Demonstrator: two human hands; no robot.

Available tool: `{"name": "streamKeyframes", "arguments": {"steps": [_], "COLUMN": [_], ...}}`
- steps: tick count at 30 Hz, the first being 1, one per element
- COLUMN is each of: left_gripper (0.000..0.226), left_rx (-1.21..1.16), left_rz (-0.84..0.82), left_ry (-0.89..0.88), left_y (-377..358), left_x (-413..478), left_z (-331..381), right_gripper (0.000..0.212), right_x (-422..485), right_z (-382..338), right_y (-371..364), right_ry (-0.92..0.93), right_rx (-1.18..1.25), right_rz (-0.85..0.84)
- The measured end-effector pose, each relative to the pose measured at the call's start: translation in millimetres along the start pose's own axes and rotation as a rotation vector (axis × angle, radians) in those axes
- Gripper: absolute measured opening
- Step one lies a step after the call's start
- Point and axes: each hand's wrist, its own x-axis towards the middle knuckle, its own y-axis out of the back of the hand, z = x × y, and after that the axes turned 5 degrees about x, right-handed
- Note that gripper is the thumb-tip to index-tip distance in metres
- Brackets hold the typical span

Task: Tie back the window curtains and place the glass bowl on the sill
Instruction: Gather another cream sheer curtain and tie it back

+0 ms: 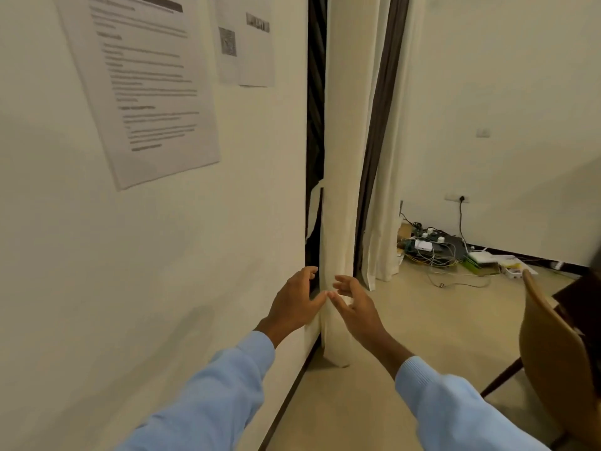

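The curtain (340, 190) hangs as a narrow cream column straight ahead of both hands. Its long axis is upright, running from the top of the view almost to the floor (406, 336) beside the end of the wall (253, 206). The left hand (297, 302) is on its wall side and the right hand (356, 309) on its room side, so the cloth lies between them, low on its length and above the hem. Both hands are loosely spread with fingers bent, neither closed round the fabric. The left thumb and a right fingertip nearly meet at the front of the cloth; whether they press it I cannot tell. Both are about equally near, so gathering the column looks like an inward squeeze from both sides. A second curtain (385, 222) hangs further back. No tie, bowl or sill is in view.
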Motion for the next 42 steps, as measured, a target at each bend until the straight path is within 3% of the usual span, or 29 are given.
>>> {"name": "streamKeyframes", "arguments": {"steps": [17,29,38,42], "left_gripper": [0.058,0.056,0.043,0.038], "left_rx": [0.01,0.03,0.066,0.045], "left_rz": [-0.022,0.103,0.337,0.467], "left_ry": [-0.064,-0.009,0.058,0.063], "left_y": [-99.2,-165.7,-204.7,-206.5], "left_x": [215.2,387.7,490.4,531.7], "left_z": [13.5,44.2,1.2,-15.7], "right_gripper": [0.039,0.043,0.042,0.048], "right_x": [210.4,373.9,496.8,550.1], "right_z": [89.4,132.0,171.0,177.5], "right_y": [81.6,163.1,159.4,147.5], "right_ry": [0.043,0.101,0.12,0.082], "right_rx": [0.037,-0.012,-0.017,0.096], "right_rz": [0.055,-0.019,-0.076,-0.007]}}
